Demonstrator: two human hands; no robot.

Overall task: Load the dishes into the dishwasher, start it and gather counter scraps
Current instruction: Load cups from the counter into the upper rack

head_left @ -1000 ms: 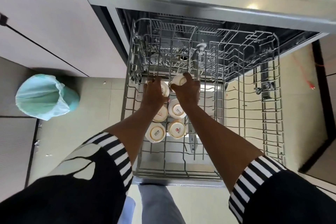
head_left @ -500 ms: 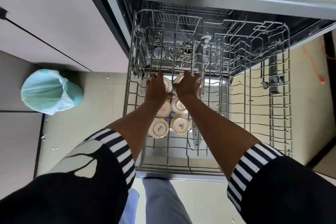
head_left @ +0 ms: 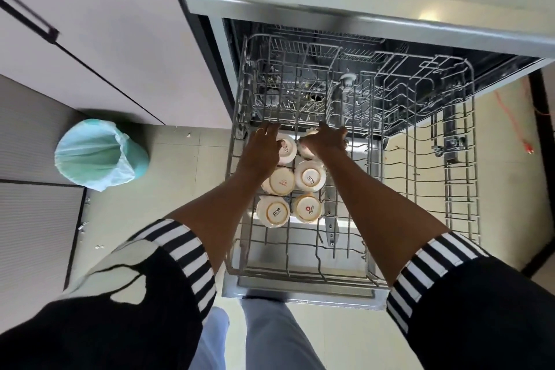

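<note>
Both hands are reaching into the pulled-out wire rack (head_left: 420,177) of an open dishwasher (head_left: 300,294), seen from directly above. The left hand (head_left: 264,150) is lying with straightened, released fingers against the far left cup (head_left: 286,149), a ring showing on one finger. The right hand (head_left: 326,140) is curving over the far right cup (head_left: 304,153) and grasping it from above, hiding most of it from the camera. Six pale cups (head_left: 310,179) are sitting upside down in two columns of three on the rack's left side, their printed bases facing up and their sides touching or nearly touching. The left forearm (head_left: 210,213) is crossing over the rack's left rail and covering the edge of the middle cup in the left column, while the right forearm (head_left: 375,204) is stretching across the bare wires just beside the right column. Black sleeves with white-striped cuffs (head_left: 183,249) are filling the lower corners, and pale trouser legs (head_left: 270,336) are standing just before the lowered door. A green bin (head_left: 99,153) lined with a thin bag is standing on the tiled floor (head_left: 144,189) to the left, against a pale cabinet (head_left: 105,48); small scraps (head_left: 188,134) are lying near it. An orange cable (head_left: 510,117) is trailing across the floor at right, well apart from the rack.
</note>
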